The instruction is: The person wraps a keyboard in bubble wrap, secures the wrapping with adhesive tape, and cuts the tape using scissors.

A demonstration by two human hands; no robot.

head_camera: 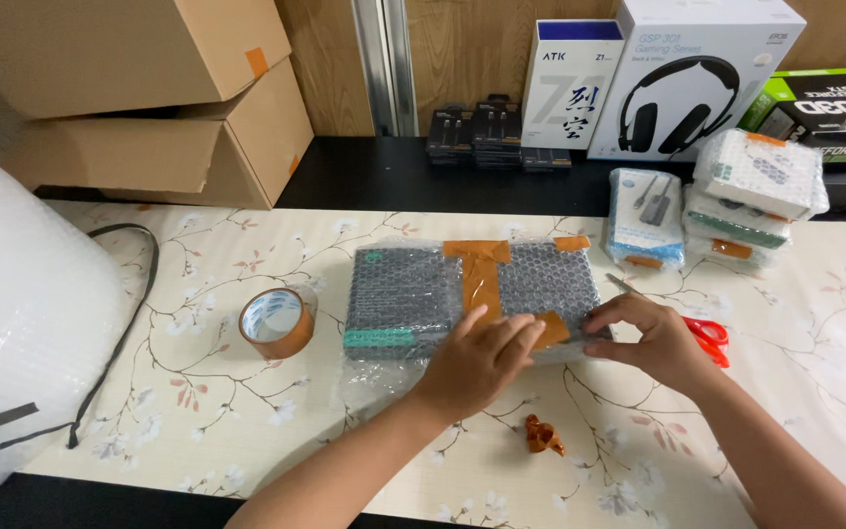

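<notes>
A bubble-wrapped box (472, 294) lies mid-table on the floral tablecloth (198, 392), strapped with brown tape. The left hand (477, 358) lies flat on its near edge, fingers together, pressing a tape strip. The right hand (650, 338) pinches the box's right near corner. A tape roll (276, 321) sits left; red scissors (707, 338) lie right.

A flat rectangular parcel (472, 294) lies on the desk (247, 392), wrapped in clear bubble wrap through which a dark grey surface and a green strip along its lower left edge show. Brown tape (482, 269) runs across its top edge and down its middle, with another piece at the near edge. Loose wrap sticks out at its lower left corner.
</notes>
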